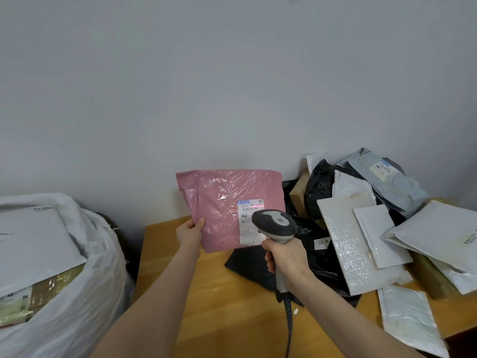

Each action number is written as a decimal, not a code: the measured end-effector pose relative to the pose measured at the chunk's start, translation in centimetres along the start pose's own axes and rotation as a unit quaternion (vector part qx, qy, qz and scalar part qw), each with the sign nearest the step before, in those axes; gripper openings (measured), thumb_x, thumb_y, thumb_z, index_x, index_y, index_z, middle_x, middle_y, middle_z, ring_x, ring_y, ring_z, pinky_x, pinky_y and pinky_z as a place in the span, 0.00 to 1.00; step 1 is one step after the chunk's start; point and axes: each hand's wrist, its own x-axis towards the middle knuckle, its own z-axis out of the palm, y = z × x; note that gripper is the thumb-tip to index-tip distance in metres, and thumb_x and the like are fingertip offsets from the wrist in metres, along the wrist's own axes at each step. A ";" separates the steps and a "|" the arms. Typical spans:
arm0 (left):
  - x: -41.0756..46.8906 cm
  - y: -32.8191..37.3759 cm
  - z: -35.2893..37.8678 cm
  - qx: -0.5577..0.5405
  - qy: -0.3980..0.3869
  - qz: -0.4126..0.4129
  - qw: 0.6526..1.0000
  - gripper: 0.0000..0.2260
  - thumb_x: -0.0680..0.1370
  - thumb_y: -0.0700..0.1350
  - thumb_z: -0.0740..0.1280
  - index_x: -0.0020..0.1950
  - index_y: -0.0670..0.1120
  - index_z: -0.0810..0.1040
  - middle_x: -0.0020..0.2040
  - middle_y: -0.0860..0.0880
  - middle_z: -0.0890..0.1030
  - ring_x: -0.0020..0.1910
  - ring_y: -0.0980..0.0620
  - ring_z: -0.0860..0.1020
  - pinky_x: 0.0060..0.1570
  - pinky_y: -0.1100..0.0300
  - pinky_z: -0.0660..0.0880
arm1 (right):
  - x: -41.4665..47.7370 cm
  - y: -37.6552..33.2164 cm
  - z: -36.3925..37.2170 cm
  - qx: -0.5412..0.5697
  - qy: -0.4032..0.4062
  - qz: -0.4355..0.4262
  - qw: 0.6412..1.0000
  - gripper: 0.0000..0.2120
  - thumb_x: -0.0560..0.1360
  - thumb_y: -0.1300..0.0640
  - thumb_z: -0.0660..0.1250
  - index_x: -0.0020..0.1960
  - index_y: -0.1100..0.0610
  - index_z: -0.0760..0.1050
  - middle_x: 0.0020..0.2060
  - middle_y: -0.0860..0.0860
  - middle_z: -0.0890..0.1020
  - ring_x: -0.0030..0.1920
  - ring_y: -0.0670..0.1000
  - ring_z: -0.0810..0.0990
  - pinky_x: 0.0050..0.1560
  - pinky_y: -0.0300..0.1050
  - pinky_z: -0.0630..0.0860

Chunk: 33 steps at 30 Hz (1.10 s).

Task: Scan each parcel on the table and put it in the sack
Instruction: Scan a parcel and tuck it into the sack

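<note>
Plain grey wall [232, 86] fills the top half of view. White woven sack [85, 254] stands far L, beside the table's L edge, mouth open & stuffed: big white mailer [36, 241] on top, cardboard boxes under it. Wooden table [232, 306] runs centre to R. On its R side sits a heap of parcels [361, 228]: white bubble mailers, grey & black poly bags, a brown box at the back by the wall, all overlapping. A flat black bag [258, 264] lies nearest centre, w/ a small white sticker [322, 242] reading 2019. Pink parcel [222, 200] is held up off the table, approx upright, face twd camera, just L of the heap. L hand [189, 233] pinches its lower L edge, thumb on the front, fingers hidden behind. R hand [286, 257] is wrapped round the handle of the grey scanner [275, 224], fingers curled tight. Scanner head points at the parcel's white label [249, 223], lower R of the pink face, & covers part of it in view; touching or not, can't tell. Scanner's dark cable [288, 324] drops from the handle twd the bottom edge. Thin red scan line [254, 207] crosses the label's top, over the barcode.
</note>
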 end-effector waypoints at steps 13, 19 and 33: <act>-0.4 0.3 -0.5 -0.024 -0.008 0.004 1.000 0.14 0.77 0.40 0.70 0.61 0.37 0.78 0.53 0.44 0.81 0.50 0.47 0.78 0.57 0.52 0.76 | -0.3 0.2 0.2 0.019 -0.024 -0.009 1.000 0.02 0.72 0.61 0.70 0.42 0.61 0.80 0.28 0.56 0.83 0.24 0.48 0.76 0.28 0.40 0.75; 0.0 0.3 -1.0 -0.024 0.001 0.001 1.000 0.14 0.77 0.40 0.70 0.61 0.37 0.78 0.56 0.41 0.81 0.53 0.45 0.79 0.59 0.49 0.75 | -0.2 0.2 0.8 0.003 -0.027 -0.011 1.000 0.03 0.73 0.60 0.70 0.42 0.60 0.80 0.29 0.55 0.84 0.24 0.47 0.76 0.28 0.39 0.74; 1.1 -0.1 -1.2 -0.022 0.005 -0.005 1.000 0.15 0.76 0.40 0.70 0.62 0.37 0.78 0.56 0.41 0.81 0.53 0.45 0.79 0.59 0.49 0.76 | 0.4 0.0 1.4 -0.037 -0.011 0.001 0.999 0.07 0.71 0.62 0.69 0.35 0.61 0.78 0.22 0.50 0.79 0.22 0.45 0.75 0.26 0.38 0.73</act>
